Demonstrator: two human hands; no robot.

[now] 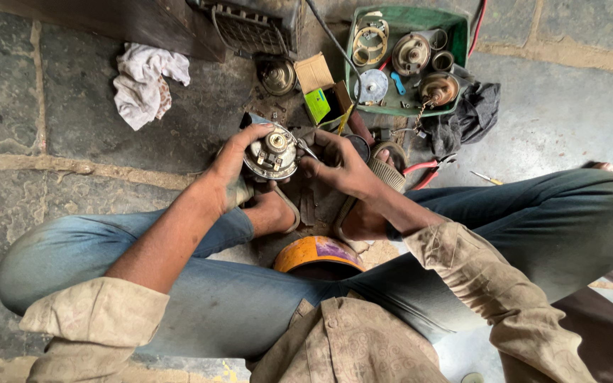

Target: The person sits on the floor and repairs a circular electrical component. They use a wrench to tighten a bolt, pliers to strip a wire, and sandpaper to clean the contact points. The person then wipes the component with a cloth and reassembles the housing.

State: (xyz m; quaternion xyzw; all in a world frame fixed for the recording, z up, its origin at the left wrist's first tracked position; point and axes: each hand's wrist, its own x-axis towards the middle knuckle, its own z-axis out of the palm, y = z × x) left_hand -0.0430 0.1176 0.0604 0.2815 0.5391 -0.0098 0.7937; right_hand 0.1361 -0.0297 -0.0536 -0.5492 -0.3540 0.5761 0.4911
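your left hand (pixel 232 167) grips the round motor part (pixel 271 154), right hand (pixel 342 164) pinching its edge; green tray (pixel 462 32) beyond, red pliers (pixel 423 170) right of it.

1. The round motor part (pixel 271 152) is dull silver-grey with a brass-toned centre.
2. The tray (pixel 455 32) is green — its metal discs are grey and coppery brown.
3. The rag (pixel 143 81) is off-white with pinkish stains.
4. The small box (pixel 317 106) is bright green beside plain tan cardboard (pixel 313 71).
5. The pliers (pixel 423 170) have red handles.
6. The cloth (pixel 473 113) by the tray is black.
7. The jeans (pixel 562 220) are faded blue — the shirt (pixel 349 340) is beige with a faint swirl print.
8. The floor (pixel 72 184) is mottled grey stone.
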